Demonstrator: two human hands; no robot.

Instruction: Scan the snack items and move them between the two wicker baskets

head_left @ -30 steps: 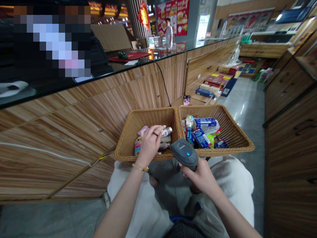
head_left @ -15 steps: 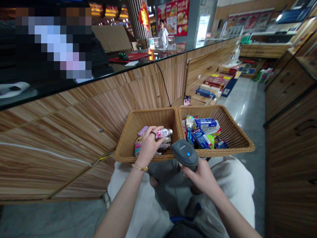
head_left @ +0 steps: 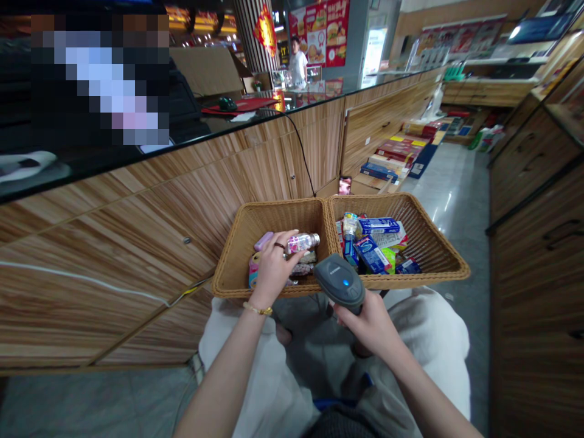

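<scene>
Over the left wicker basket [head_left: 228,249], my left hand [head_left: 274,266] grips a small clear bottle [head_left: 302,243] with a pink-and-white pattern and a silvery cap. Its cap end points right, and my fingers partly cover the other end. Beneath that hand lie a lilac item [head_left: 263,241] and several small packed goods, partly hidden. My right hand [head_left: 369,322] is wrapped around the handle of a dark grey barcode scanner [head_left: 340,283] with a lit blue light. The scanner's head is near the front rims where the baskets meet.
The right wicker basket [head_left: 438,255] holds blue boxes [head_left: 373,254], a small jar [head_left: 350,225] and other packets. A phone [head_left: 345,185] stands behind the baskets. A wooden counter [head_left: 137,231] runs along the left, with stacked boxes [head_left: 396,152] further back. A person [head_left: 298,64] stands beyond it.
The bottle has shifted very slightly right and turned a little in my left hand. My right hand and the scanner have barely moved. The distant person has shifted slightly.
</scene>
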